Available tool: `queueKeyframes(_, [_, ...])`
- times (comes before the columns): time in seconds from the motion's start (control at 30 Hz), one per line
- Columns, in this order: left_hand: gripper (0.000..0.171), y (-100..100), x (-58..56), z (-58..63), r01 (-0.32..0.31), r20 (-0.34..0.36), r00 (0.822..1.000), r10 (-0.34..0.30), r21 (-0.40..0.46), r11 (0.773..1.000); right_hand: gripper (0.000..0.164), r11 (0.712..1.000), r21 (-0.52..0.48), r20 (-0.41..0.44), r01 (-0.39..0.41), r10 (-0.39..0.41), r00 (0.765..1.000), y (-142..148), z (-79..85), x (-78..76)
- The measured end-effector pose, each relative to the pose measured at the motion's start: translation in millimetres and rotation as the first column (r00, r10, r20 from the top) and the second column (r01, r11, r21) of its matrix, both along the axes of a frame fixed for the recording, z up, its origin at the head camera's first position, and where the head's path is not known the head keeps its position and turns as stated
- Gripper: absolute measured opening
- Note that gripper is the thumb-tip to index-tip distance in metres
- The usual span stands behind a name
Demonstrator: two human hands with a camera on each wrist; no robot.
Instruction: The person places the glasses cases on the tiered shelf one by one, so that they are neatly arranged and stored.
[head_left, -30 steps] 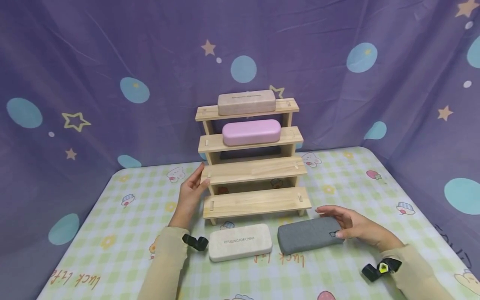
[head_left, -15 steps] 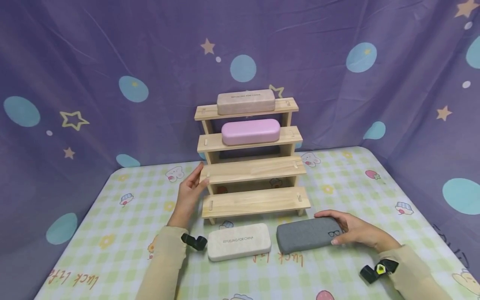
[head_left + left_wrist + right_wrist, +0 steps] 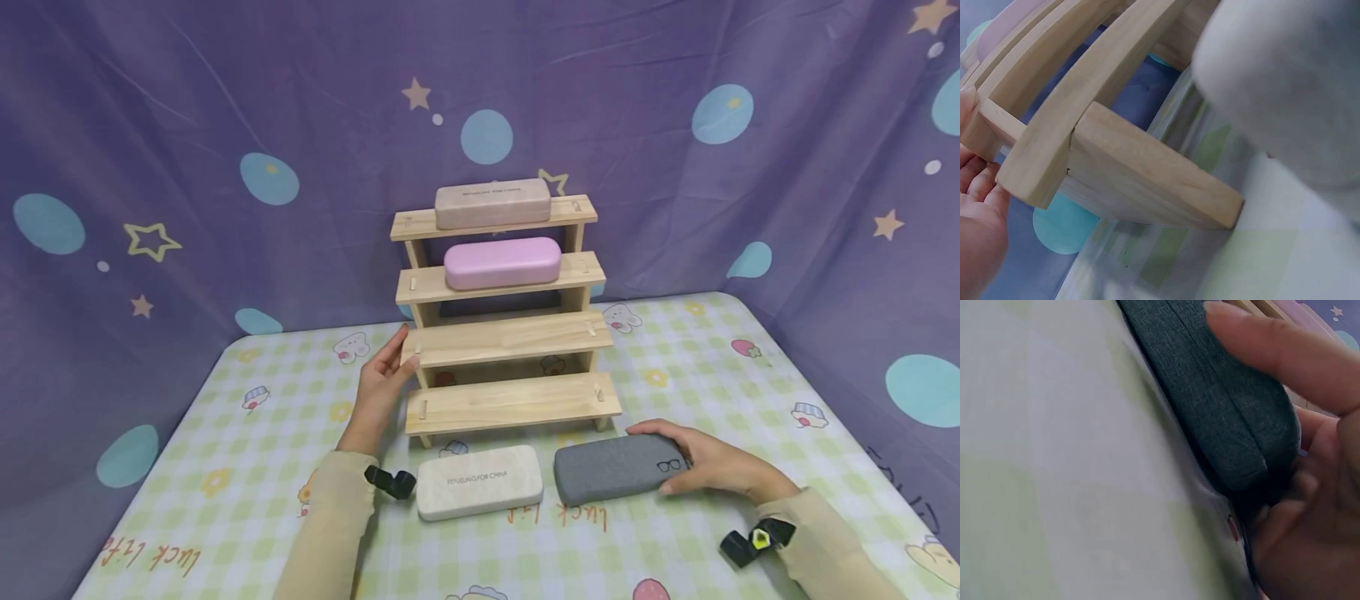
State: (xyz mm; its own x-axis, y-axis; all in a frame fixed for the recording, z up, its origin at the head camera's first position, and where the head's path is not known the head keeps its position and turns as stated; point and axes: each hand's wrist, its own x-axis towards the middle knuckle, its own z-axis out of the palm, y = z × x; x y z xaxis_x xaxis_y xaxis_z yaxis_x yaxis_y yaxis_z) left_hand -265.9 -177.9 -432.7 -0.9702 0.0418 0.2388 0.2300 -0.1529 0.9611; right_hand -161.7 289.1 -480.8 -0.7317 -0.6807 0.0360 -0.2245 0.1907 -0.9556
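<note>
A stepped wooden display shelf stands mid-table. My left hand holds the left end of its second-lowest board, thumb in front and fingers around the outer side. My right hand grips the right end of a grey fabric glasses case, thumb at the near side and fingers at the far side. In the right wrist view this case lies low over the cloth. Left of it lies a cream glasses case with printed lettering. Higher up, a pink glasses case and a beige glasses case occupy the upper two boards.
A checked cloth covers the table. Behind it hangs a purple patterned curtain, which also runs along both sides. The cream case sits just in front of the shelf's lowest board.
My right thumb has slid off the top of the grey glasses case to its near side, uncovering the printed glasses mark. My left hand stays at the shelf.
</note>
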Motion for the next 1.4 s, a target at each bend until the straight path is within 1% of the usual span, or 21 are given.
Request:
queueKeyframes(0.07, [0.058,0.2,-0.5,-0.3,0.002,-0.006,1.000,-0.002,-0.002,1.000,0.076,0.998,0.052,-0.044,0.023,-0.021,0.999,-0.9,0.9,1.4])
queueKeyframes(0.17, [0.057,0.0,-1.3,-1.3,0.003,-0.010,1.000,-0.003,-0.005,1.000,0.078,0.992,0.112,-0.083,0.063,-0.054,0.995,-2.6,1.9,3.1])
queueKeyframes(0.33, [0.058,0.1,-1.4,-1.6,-0.002,-0.010,1.000,0.002,0.001,1.000,0.077,0.987,0.130,-0.104,0.094,-0.081,0.991,-4.4,2.8,5.0])
queueKeyframes(0.6, [0.058,0.4,-1.3,-1.0,-0.003,0.000,1.000,0.003,-0.002,1.000,0.073,0.989,0.097,-0.182,0.115,-0.096,0.979,-0.7,-2.5,1.8])
queueKeyframes(0.8, [0.058,0.7,-1.4,-1.1,-0.003,0.001,1.000,0.003,0.001,1.000,0.072,0.992,0.059,-0.168,0.111,-0.100,0.981,0.2,-4.1,0.3])
queueKeyframes(1.03, [0.057,-0.3,-0.4,-0.3,-0.010,-0.004,1.000,0.010,0.007,1.000,0.072,0.991,0.043,-0.190,0.123,-0.113,0.975,0.5,-2.8,-1.9])
queueKeyframes(1.23, [0.058,-1.0,-0.8,-1.3,0.000,0.001,1.000,0.000,-0.010,1.000,0.070,0.994,-0.030,-0.162,0.105,-0.109,0.981,1.5,-0.4,-3.3])
queueKeyframes(1.4, [0.058,-1.2,-1.4,-2.0,0.005,-0.011,1.000,-0.005,-0.014,1.000,0.070,0.988,-0.085,-0.166,0.127,-0.139,0.976,0.4,5.1,-4.5])
